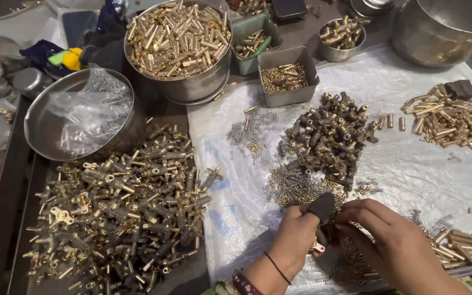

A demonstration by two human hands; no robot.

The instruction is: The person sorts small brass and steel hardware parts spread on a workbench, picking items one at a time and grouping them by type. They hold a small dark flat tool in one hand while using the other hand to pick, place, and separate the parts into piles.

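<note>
Brass fitting [319, 247], small and shiny, sits pinched between both hands low over the white woven sheet [411, 164] on the bench. The left hand [296, 232], its thumb in a dark rubber cap, curls its fingers closed on it; the right hand [381, 235] bends its fingers onto the same piece. A round steel bowl [203, 84] holds brass tubes; a grey square tub [296, 93] holds tiny pins.
</note>
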